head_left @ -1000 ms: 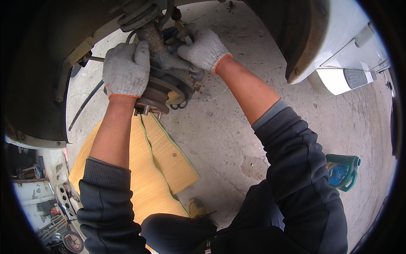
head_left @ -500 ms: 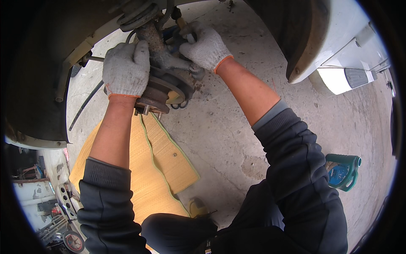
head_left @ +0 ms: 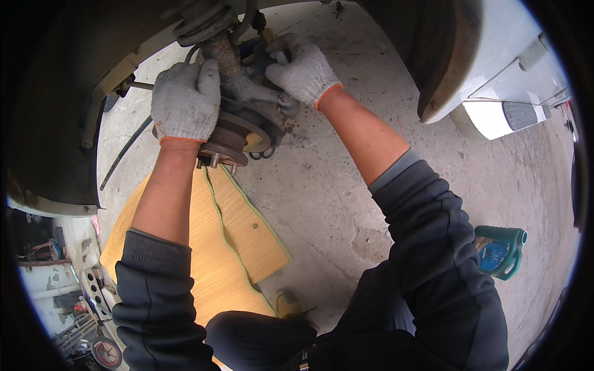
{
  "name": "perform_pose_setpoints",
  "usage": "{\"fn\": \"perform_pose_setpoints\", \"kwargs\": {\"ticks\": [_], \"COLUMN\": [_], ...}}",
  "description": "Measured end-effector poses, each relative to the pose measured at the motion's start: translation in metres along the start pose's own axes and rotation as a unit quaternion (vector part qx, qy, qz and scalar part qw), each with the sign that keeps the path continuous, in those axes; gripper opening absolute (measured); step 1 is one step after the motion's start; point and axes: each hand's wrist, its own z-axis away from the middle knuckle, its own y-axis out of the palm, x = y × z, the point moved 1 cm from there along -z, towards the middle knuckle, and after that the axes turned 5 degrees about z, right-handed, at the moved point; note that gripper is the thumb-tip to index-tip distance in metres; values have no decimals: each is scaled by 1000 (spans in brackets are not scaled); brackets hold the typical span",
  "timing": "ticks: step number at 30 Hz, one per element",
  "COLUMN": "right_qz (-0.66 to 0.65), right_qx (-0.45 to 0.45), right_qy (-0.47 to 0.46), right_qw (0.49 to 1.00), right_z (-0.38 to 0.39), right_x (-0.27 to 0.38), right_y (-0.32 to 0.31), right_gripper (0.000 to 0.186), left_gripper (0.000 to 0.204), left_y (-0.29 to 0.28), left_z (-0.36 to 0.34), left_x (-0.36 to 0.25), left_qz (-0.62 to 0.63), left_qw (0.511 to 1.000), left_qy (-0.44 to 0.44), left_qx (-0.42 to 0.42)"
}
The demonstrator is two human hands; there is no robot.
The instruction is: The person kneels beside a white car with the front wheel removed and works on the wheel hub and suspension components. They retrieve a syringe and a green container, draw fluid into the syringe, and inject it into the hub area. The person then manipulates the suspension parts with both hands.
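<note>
Beside a rusty strut (head_left: 221, 59), gloved left hand (head_left: 185, 102) and right hand (head_left: 304, 71) apart, grips unclear, green jug (head_left: 505, 242), blue label (head_left: 493, 256) illegible

Car workshop — bare wheel hub (head_left: 224, 146)

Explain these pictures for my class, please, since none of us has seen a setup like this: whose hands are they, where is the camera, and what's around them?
There is no machine arm here: these are a person's own hands in white knit gloves. One wide fisheye camera on the person's head looks down, so straight edges bend near the rim. The left hand is at a vehicle's rusty wheel hub. The right hand curls its fingers beside the strut. What either grips is too hidden to tell. On the concrete floor are a yellow mat and a green jug.
</note>
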Motion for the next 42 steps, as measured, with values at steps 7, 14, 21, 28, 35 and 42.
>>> {"fn": "perform_pose_setpoints", "kwargs": {"ticks": [7,14,21,28,35,42], "right_qz": [-11,8,-5,-4,8,-6], "right_qx": [33,30,21,32,6,10], "right_qy": [10,2,1,39,8,10], "right_qw": [999,1000,1000,999,1000,1000], "right_z": [0,-2,-2,2,-1,1], "right_x": [-2,-3,-2,6,5,3], "right_y": [-2,-2,-2,-6,-2,1], "right_gripper": [56,57,56,47,47,48], "left_gripper": [36,36,38,41,39,36], "left_y": [1,1,2,1,1,0], "left_z": [0,0,1,0,0,0], "left_x": [0,0,1,2,1,0], "left_qz": [3,8,4,2,13,6], "left_qw": [1000,1000,1000,1000,1000,1000], "left_qy": [-1,-2,4,-9,-8,6], "left_qx": [-7,-6,-14,-6,-2,-6]}}
